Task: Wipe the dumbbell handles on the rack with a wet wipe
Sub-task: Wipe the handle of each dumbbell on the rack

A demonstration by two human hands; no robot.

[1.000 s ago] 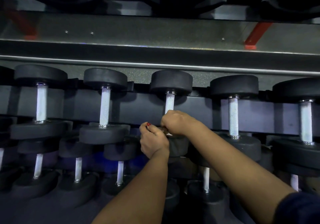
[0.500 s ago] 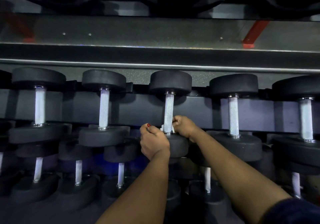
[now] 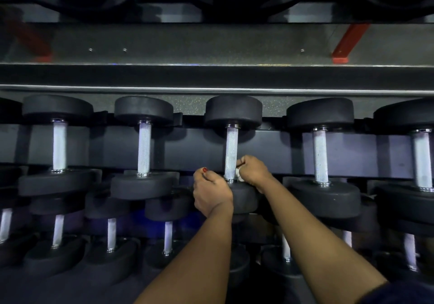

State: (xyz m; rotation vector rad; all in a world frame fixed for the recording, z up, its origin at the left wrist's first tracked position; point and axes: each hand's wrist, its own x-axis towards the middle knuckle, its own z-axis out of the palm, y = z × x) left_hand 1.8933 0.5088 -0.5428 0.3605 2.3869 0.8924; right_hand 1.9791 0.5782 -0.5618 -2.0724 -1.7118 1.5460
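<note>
1. My right grip (image 3: pixel 254 171) is clenched round the wet wipe (image 3: pixel 240 175). It presses the wipe to the right side of the middle dumbbell handle (image 3: pixel 231 148), low down at the handle's near end.
2. My left grip (image 3: pixel 211 193) sits curled against that dumbbell's near head (image 3: pixel 245 198). Its fingers are hidden, so I cannot tell whether it holds anything.
3. The dumbbell lies in the upper row of the rack (image 3: pixel 270 153).

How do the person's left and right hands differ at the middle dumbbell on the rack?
The right hand pinches a white wet wipe against the handle; the left hand holds no wipe. The left hand curls round the near head of the dumbbell, lower than the right hand. Both touch the same dumbbell.
</note>
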